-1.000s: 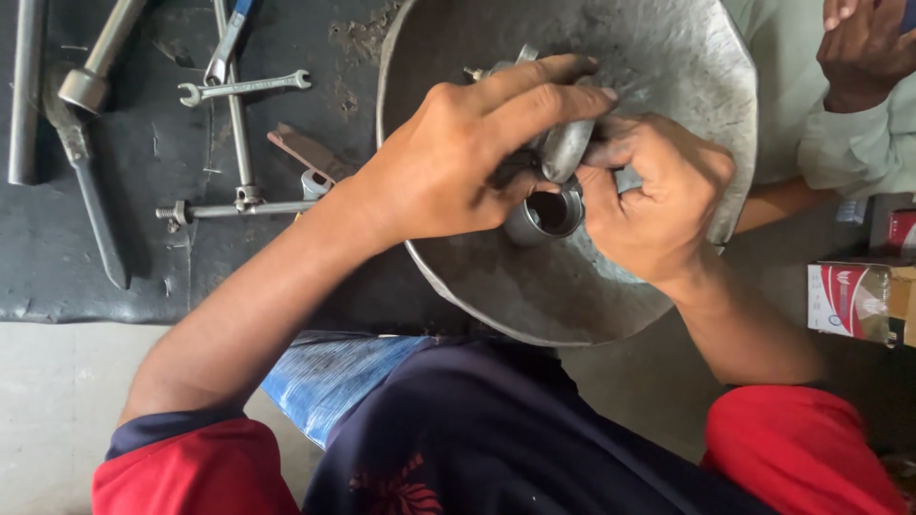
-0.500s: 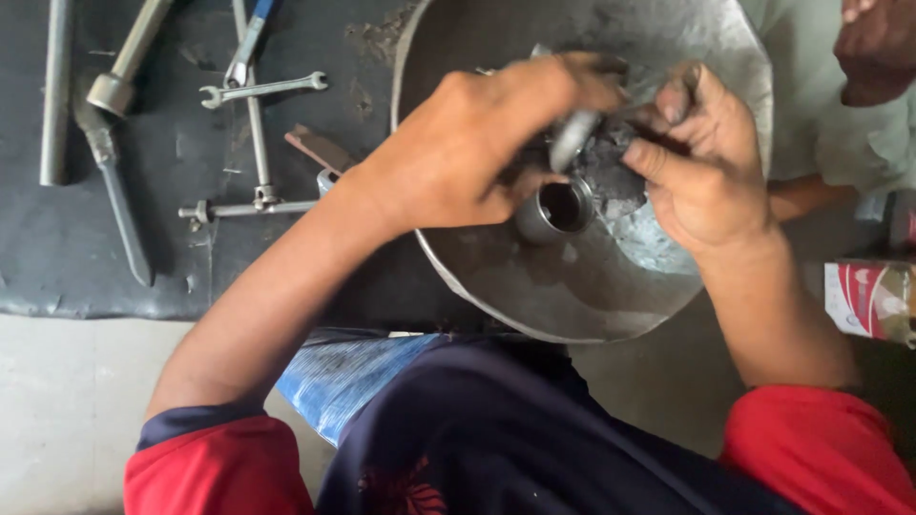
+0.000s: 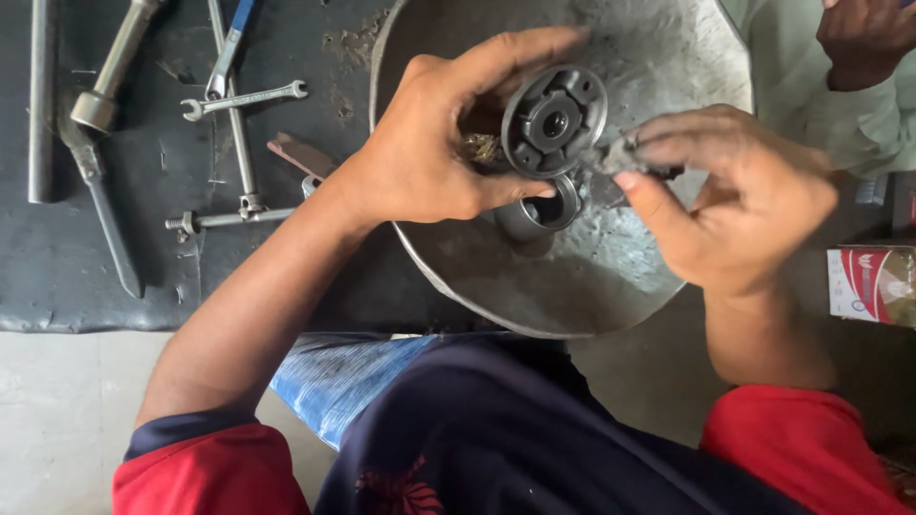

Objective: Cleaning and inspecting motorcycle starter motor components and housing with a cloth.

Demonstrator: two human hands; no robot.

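Observation:
My left hand [image 3: 434,143] grips a round dark metal part [image 3: 555,120] with a slotted face and a centre hole, its face turned up toward the camera over a large grey metal pan [image 3: 658,277]. My right hand [image 3: 739,195] pinches a small dark greasy piece [image 3: 618,155] that touches the round part's right edge. A short metal cylinder [image 3: 541,212] stands in the pan just below the round part.
On the black mat [image 3: 57,277] at left lie an open-ended spanner [image 3: 243,98], a socket wrench [image 3: 114,67], a T-handle tool [image 3: 224,217] and a steel bar [image 3: 38,105]. Another person's hand [image 3: 863,38] is at top right. A red-and-white carton [image 3: 873,284] sits at right.
My left hand has lifted the round part out of the pan and turned its face up. My right hand has moved right and now pinches a small piece at its edge.

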